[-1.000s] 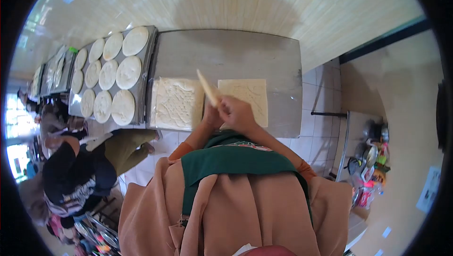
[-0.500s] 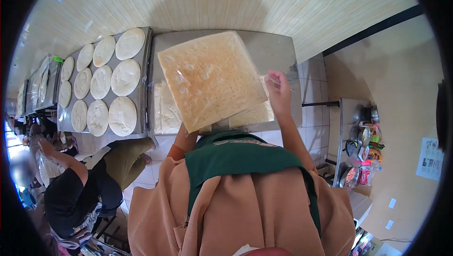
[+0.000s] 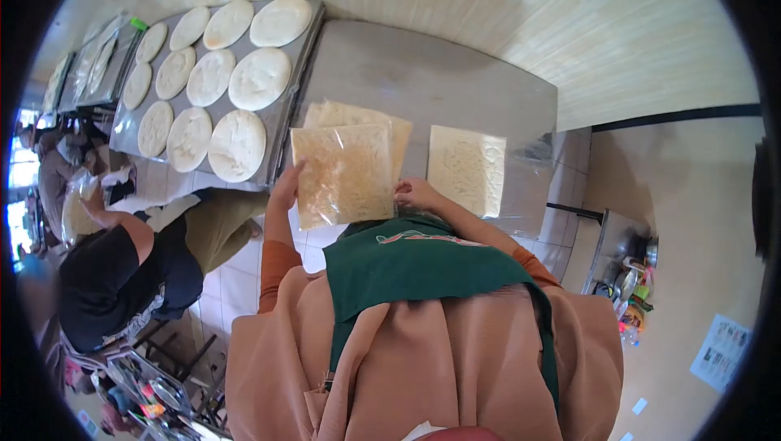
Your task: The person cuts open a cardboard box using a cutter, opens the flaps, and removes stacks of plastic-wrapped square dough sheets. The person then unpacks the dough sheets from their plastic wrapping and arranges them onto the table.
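Note:
A square, browned flatbread in clear plastic wrap is held at the table's front edge. My left hand is closed around its left edge, with the fingers partly behind it. My right hand is closed in a pinch at the lower right edge of the wrap. Behind the held bread, other square flatbread lies on the table, partly covered by it. Right of my right hand lies a paler, plastic-wrapped square flatbread.
To the left, a metal tray bears several round flatbreads. The grey metal table meets a wall at the back. A person in a black shirt is at the left. A side table with bowls and packets stands right.
The wrapped flatbread has come down from a raised, tilted position to the table's front edge. My right hand has moved left and closed at its edge. The camera view has shifted.

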{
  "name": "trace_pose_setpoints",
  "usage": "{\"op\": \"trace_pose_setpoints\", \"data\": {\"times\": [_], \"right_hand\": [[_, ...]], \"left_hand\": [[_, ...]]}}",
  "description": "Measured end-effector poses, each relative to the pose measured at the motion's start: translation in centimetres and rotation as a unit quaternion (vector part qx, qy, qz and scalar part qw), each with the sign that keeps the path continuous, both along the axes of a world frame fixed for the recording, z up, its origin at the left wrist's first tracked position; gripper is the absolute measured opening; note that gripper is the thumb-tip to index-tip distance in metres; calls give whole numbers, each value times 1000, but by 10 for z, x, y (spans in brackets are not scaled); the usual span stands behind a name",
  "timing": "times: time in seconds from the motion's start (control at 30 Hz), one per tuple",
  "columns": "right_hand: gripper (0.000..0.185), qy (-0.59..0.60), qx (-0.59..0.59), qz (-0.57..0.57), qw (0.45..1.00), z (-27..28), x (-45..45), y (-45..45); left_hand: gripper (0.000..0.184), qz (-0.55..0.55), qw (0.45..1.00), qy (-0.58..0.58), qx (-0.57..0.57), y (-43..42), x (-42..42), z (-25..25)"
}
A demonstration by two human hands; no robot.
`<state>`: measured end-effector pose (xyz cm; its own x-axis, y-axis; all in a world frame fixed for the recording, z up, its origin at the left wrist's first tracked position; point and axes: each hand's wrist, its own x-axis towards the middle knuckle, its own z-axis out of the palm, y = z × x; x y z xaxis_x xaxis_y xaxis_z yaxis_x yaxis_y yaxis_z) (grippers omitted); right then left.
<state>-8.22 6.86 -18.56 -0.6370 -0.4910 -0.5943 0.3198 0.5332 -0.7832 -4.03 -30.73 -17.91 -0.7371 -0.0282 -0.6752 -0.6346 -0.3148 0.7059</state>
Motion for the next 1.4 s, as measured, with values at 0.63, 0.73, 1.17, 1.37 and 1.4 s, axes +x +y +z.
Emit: {"op": "trace_pose_setpoints", "data": {"times": [0.63,0.73,1.17,1.37,1.4], "right_hand": [[10,307,89,-10,947,41,-129,-50],[12,357,9,-48,933,42,-138,-9],[18,542,74,239,803,37,-59,-50],[12,400,167,223,873,25,-84,94],[10,356,174,120,910,24,-79,94]], "left_hand": [[63,-285,623,255,-682,89,-76,7],[63,-268,620,237,-698,90,-76,-3],[61,-251,620,227,-708,117,-78,-1],[63,-250,617,245,-705,115,-75,3],[64,-245,615,245,-708,118,-74,5]]}}
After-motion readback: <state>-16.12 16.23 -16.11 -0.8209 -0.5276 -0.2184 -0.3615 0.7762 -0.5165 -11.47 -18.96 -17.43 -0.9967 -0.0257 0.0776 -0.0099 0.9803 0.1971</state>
